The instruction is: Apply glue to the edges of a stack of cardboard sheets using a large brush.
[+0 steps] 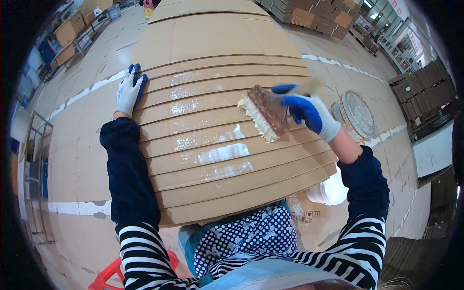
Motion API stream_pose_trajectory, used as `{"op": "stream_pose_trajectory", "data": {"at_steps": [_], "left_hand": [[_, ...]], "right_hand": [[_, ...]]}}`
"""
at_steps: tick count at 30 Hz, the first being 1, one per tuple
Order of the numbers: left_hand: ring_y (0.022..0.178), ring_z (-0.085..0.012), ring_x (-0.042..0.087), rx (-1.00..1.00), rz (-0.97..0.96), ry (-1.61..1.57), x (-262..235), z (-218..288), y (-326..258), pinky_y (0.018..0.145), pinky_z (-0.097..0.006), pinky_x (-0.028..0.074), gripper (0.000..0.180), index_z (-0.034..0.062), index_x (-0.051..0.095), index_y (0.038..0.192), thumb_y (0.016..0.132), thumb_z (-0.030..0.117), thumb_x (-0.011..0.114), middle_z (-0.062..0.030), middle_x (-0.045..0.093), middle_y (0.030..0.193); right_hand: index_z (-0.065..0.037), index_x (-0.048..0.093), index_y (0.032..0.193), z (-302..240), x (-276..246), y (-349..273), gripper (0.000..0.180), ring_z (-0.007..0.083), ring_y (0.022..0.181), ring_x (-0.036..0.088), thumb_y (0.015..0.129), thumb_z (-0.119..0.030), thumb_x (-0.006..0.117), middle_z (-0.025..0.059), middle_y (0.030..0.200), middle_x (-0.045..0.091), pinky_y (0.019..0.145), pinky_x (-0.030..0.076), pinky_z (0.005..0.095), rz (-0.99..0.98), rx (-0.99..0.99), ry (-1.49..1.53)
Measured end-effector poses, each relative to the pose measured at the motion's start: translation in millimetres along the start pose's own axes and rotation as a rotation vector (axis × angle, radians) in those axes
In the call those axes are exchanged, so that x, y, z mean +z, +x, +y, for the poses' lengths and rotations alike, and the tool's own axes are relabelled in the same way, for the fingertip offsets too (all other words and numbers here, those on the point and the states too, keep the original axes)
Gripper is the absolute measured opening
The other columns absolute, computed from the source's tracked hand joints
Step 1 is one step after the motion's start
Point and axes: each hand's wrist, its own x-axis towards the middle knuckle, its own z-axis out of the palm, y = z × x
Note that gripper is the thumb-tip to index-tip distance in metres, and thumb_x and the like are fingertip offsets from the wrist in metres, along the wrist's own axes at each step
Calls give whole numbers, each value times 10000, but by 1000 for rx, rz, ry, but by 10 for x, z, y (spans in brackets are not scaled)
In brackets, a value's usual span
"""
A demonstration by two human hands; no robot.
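Overlapping sheets of brown cardboard lie fanned out in front of me, their edges forming a row of steps. White glue is smeared in wet patches down the middle of these strips. My right hand, in a white and blue glove, grips a wide brush with glue-coated pale bristles, held over the right part of the sheets. Its handle is blurred. At the sheets' left edge rests my left hand, gloved alike, fingers stretched out and holding nothing.
A round bucket with a crusted, pale top stands on the floor to the right. Nearer me, a white bucket is partly covered by my arm. Cardboard stacks lie at the back and right. A red stool shows at lower left.
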Motion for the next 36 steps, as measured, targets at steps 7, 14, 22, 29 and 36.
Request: {"op": "stream_pose_trajectory", "data": {"at_steps": [7,14,22,29,36], "left_hand": [[1264,-300,318,36,54,15,-30,-71,4,1032,-348,262,529,145,409,1307,858,418,471,-144,345,1370],[1267,-294,314,22,48,-21,13,9,8,1033,-344,262,531,141,409,1305,856,418,472,-145,341,1372],[1267,-292,313,32,48,-30,-23,-94,5,1035,-344,261,534,140,409,1303,852,419,471,-136,338,1375],[1271,-290,307,-6,31,-16,-7,20,11,1037,-345,256,537,144,408,1303,851,427,467,-130,337,1377],[1257,-311,324,18,39,-49,-15,-40,35,1033,-344,251,517,138,409,1303,863,401,475,-145,340,1373]], "right_hand": [[-142,626,975,-138,25,578,211,46,433,383,834,-285,564,-29,602,479,374,277,178,-81,161,107],[-45,628,763,-523,217,1769,202,103,477,477,787,-245,606,10,648,553,419,383,222,428,-388,-282],[-18,602,726,-92,382,1770,286,127,499,506,715,-293,676,34,614,561,464,420,285,107,-616,-274],[13,639,758,-486,588,2218,423,267,697,601,658,-398,652,171,712,614,649,466,352,322,-534,-375],[7,641,777,-473,774,2304,416,285,687,608,664,-393,648,175,727,623,631,467,361,315,-535,-656]]}}
